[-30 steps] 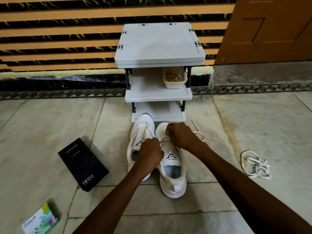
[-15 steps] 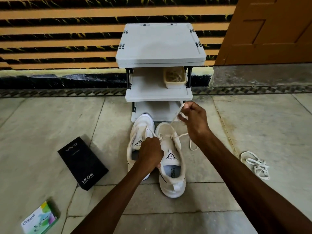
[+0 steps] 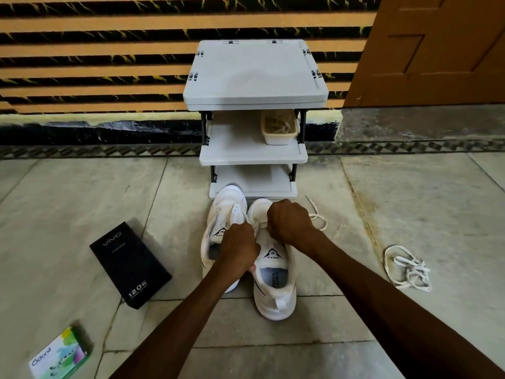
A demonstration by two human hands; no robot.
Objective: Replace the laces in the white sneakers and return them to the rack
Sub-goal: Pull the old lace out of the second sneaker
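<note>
Pinching a fresh lace [image 3: 317, 215] with the right hand [image 3: 289, 221] above the sneaker [image 3: 276, 296] gripped by the left hand [image 3: 239, 248], a person seems early in relacing, unlaced mate [image 3: 226, 212] just beside, rack [image 3: 254, 158] beyond.

Head view, looking down (steeply) at floor [image 3: 410, 214], close

Matt grey plastic rack [image 3: 255, 77] on smooth stone floor [image 3: 410, 214].

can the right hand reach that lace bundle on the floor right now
Probably yes: the lace bundle lies on open floor on the right hand side, nothing between. That hand grips the lace of the right sneaker, though, so it must let go first.
</note>
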